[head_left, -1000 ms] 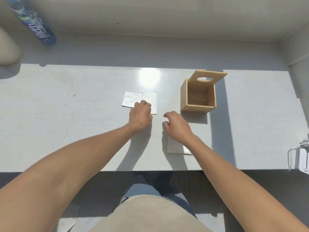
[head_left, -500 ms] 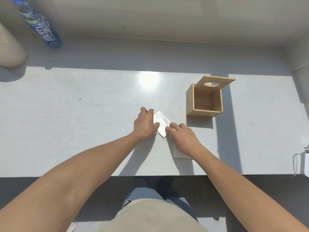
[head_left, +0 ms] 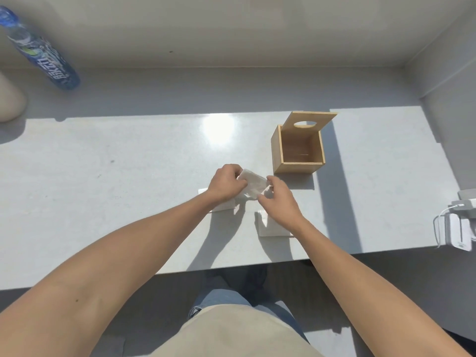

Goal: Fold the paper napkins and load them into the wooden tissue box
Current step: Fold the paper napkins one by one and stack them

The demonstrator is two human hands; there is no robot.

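Both hands hold one folded white napkin point(head_left: 253, 185) just above the white table point(head_left: 128, 189), left of the box's front corner. My left hand point(head_left: 225, 184) pinches its left end and my right hand point(head_left: 279, 199) grips its right end. A second napkin point(head_left: 224, 206) lies flat under my left wrist, partly hidden. A third napkin point(head_left: 273, 229) lies under my right wrist. The wooden tissue box point(head_left: 298, 150) stands to the right, its lid with an oval hole tipped up at the back; nothing shows inside it.
A blue water bottle point(head_left: 41, 54) and a beige object point(head_left: 10, 99) sit at the far left. White chargers with cables point(head_left: 461, 228) hang at the table's right edge. A wall runs along the back. My legs show below the front edge.
The napkin has been pulled from the table's middle toward me, then lifted off the surface between both hands. The view has shifted.
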